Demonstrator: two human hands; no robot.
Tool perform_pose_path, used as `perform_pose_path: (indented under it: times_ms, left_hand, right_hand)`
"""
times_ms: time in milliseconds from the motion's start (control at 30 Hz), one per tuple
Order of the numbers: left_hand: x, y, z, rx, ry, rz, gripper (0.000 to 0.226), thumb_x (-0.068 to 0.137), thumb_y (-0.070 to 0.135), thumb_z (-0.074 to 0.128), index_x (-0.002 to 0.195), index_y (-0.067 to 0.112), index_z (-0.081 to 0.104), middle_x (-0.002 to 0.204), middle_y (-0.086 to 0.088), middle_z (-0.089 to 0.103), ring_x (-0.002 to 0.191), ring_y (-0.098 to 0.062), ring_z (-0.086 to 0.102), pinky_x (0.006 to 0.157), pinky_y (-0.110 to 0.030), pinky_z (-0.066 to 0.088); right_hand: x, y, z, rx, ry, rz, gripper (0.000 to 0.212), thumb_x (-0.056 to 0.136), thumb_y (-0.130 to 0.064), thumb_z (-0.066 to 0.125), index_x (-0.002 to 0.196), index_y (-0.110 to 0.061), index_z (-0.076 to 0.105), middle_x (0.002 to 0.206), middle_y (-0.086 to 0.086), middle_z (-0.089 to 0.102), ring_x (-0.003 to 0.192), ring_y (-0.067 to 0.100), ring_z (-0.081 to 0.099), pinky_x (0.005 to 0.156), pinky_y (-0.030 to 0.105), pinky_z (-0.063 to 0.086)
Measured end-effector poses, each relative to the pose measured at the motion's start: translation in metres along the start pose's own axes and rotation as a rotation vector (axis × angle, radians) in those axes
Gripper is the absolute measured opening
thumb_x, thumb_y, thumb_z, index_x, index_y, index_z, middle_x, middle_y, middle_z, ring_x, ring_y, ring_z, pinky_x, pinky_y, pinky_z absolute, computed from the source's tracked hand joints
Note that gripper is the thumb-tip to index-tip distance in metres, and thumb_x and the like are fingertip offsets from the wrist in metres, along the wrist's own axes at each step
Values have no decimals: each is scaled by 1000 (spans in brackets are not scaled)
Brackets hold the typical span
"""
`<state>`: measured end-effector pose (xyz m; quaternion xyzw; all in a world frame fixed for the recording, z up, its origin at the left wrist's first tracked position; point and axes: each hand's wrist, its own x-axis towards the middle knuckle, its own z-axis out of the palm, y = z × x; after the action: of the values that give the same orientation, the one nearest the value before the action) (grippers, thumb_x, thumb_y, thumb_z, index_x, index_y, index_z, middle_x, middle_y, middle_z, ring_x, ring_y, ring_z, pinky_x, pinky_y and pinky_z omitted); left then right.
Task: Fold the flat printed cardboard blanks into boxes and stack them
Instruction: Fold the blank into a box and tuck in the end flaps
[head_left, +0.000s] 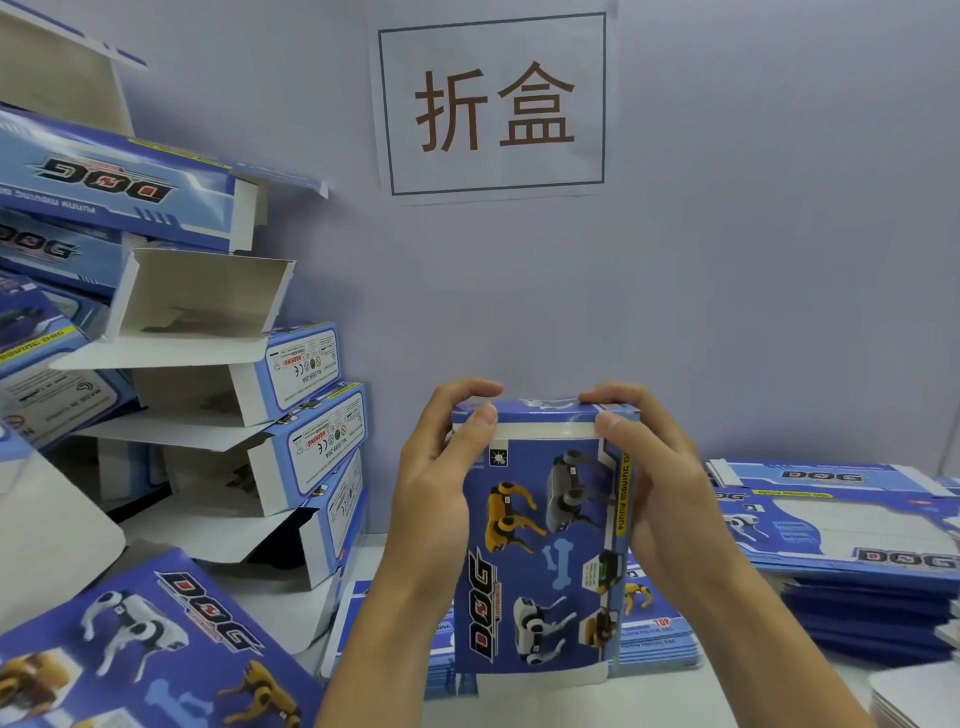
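Note:
A blue printed box (540, 551) with robot-dog pictures stands upright in the middle, held off the table. My left hand (441, 467) grips its upper left side, thumb on the front near the white fold line and fingers curled over the top flap. My right hand (649, 467) grips the upper right side the same way. A pile of flat blanks (852, 535) lies to the right. Folded boxes (291, 447) with open ends are stacked at the left against the wall.
More flat blanks (654, 639) lie under and behind the held box. Another printed box (145, 644) lies at the bottom left. A paper sign (493, 104) hangs on the grey wall. White card sheets (919, 696) sit at the bottom right corner.

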<state>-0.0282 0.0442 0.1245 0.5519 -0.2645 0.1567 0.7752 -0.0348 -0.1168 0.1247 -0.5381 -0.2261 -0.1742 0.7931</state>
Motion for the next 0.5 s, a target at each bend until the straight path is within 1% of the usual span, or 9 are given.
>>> perform_pose_path:
  times_ms: [100, 167, 233, 300, 333, 400, 433, 500]
  left_hand:
    - [-1, -1, -3, -61, -12, -6, 9, 89, 35, 65, 92, 27, 70, 98, -1, 74, 89, -25, 75, 61, -32, 60]
    - [-1, -1, -5, -91, 5, -10, 10, 82, 35, 73, 87, 26, 72, 109, 7, 72, 94, -21, 74, 62, -29, 60]
    - [-1, -1, -6, -87, 25, -20, 20, 74, 44, 73, 84, 27, 74, 121, 15, 68, 100, -20, 73, 64, -31, 61]
    - [-1, 0, -7, -41, 29, -11, 26, 67, 50, 72, 84, 30, 73, 126, 19, 64, 99, -20, 73, 65, -35, 62]
    - [-2, 0, -8, -4, 18, -1, 27, 63, 49, 74, 85, 32, 73, 128, 21, 62, 99, -20, 73, 66, -35, 62]
    - [-2, 1, -9, 72, -6, 13, 32, 57, 43, 81, 87, 36, 72, 131, 23, 58, 102, -18, 72, 69, -39, 63]
    - [-2, 0, -9, 92, -7, 13, 33, 55, 40, 82, 87, 37, 72, 132, 24, 58, 104, -17, 72, 70, -40, 63]
    - [-1, -1, -9, 87, 7, 4, 31, 54, 39, 82, 84, 35, 72, 130, 25, 59, 104, -18, 72, 68, -39, 63]
  right_hand:
    - [-2, -1, -2, 50, -36, 25, 13, 80, -20, 61, 90, -22, 67, 98, 17, 69, 81, 31, 73, 54, 33, 58]
    - [-5, -2, -3, 99, -66, 46, 13, 80, -19, 62, 91, -21, 68, 99, 14, 70, 82, 29, 74, 52, 28, 56]
    - [-7, -3, -5, 133, -100, 64, 14, 80, -19, 62, 91, -20, 70, 107, 7, 71, 92, 29, 73, 58, 33, 59]
    - [-7, -3, -7, 142, -124, 72, 16, 80, -19, 63, 93, -21, 73, 124, 1, 67, 107, 31, 69, 69, 41, 61]
    - [-7, -3, -8, 129, -129, 69, 17, 80, -17, 65, 93, -22, 74, 131, -1, 63, 112, 32, 67, 72, 43, 61]
    - [-6, -2, -10, 89, -124, 63, 18, 81, -8, 73, 91, -22, 74, 138, 0, 58, 116, 32, 65, 72, 44, 61]
    - [-6, -1, -10, 77, -118, 65, 17, 80, -8, 73, 89, -22, 74, 140, 2, 56, 115, 33, 65, 71, 44, 61]
    - [-5, 0, -10, 60, -99, 68, 13, 78, -13, 67, 86, -20, 73, 140, 9, 56, 111, 35, 67, 67, 44, 61]
